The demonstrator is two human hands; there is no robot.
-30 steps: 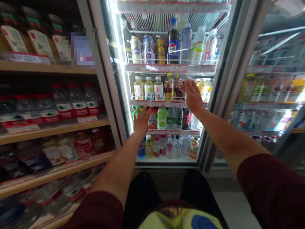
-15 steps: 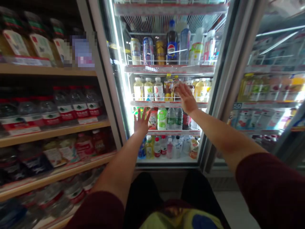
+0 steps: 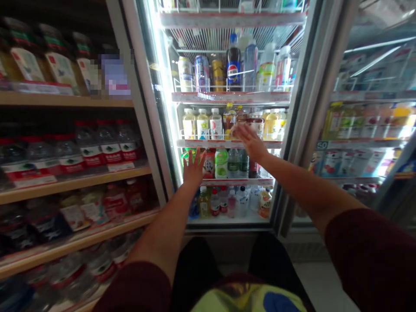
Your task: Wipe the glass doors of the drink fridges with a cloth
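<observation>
In the head view, my left hand (image 3: 194, 167) has its fingers spread flat against the glass door (image 3: 162, 143) of a lit drinks cooler, level with the second shelf from the bottom. To the right and higher, my right hand (image 3: 248, 138) lies slanted on the glass with its fingers extended. Under its fingertips is a small, pale, crumpled patch that looks like a cloth (image 3: 236, 129), blurred and mostly covered by the fingers. Behind the glass stand juice bottles (image 3: 216, 123), a cola bottle (image 3: 233, 65) and drink cans (image 3: 185, 73).
Wooden shelves (image 3: 139, 172) with red-capped water bottles (image 3: 92, 145) stand close on the left. A metal door frame (image 3: 312, 130) borders the glass on the right, beside another drinks cooler (image 3: 370, 143). My knees are close below the cooler's bottom edge (image 3: 227, 226).
My right hand has slid slightly down and left across the glass with the pale patch under its fingers. My left hand stays spread in place. The view has tilted up slightly.
</observation>
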